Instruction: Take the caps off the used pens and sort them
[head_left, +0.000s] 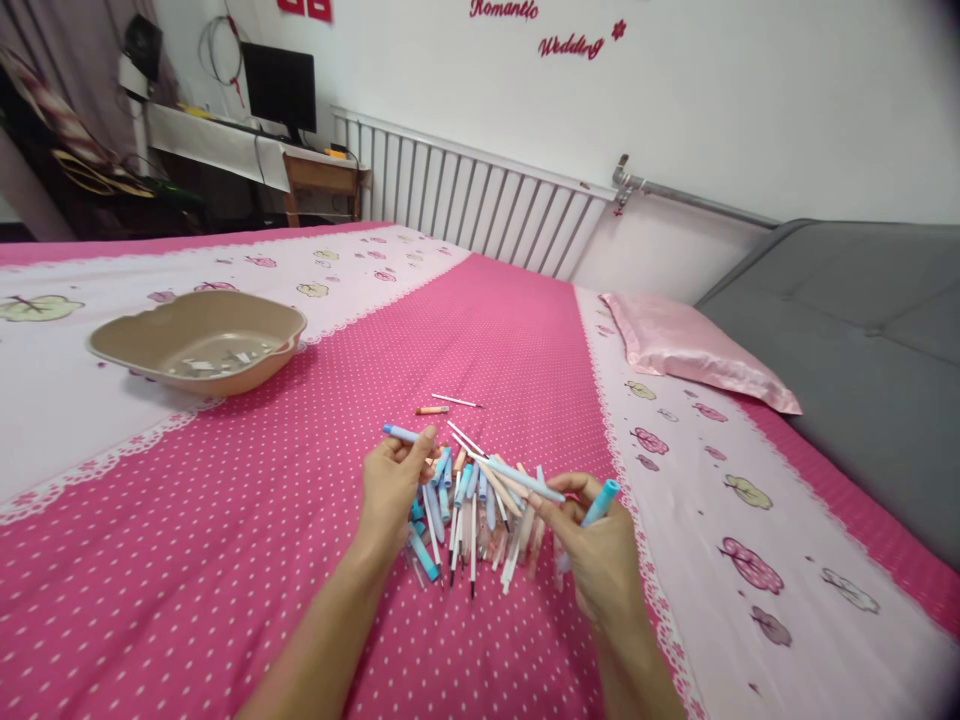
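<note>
My left hand (396,488) is closed on a periwinkle-blue pen part (401,433) that pokes out past the thumb. Between the thumb and fingers of my right hand (592,535) is a pale blue pen barrel (521,478), with a thin white refill stick at its far end. A turquoise pen cap (601,502) also sticks up from the right hand's curled fingers. Below and between both hands lies a pile of pen parts (472,500): blue, orange and clear pieces and white refills with dark tips. A lone refill (457,401) and an orange-brown piece (432,410) lie beyond the pile.
A beige plastic basin (191,345) with small white pieces inside stands on the bed at the left. The dotted pink bedspread (480,330) lies under everything. A pink pillow (694,345) and grey headboard (847,300) are at the right. A white radiator (472,190) lines the wall.
</note>
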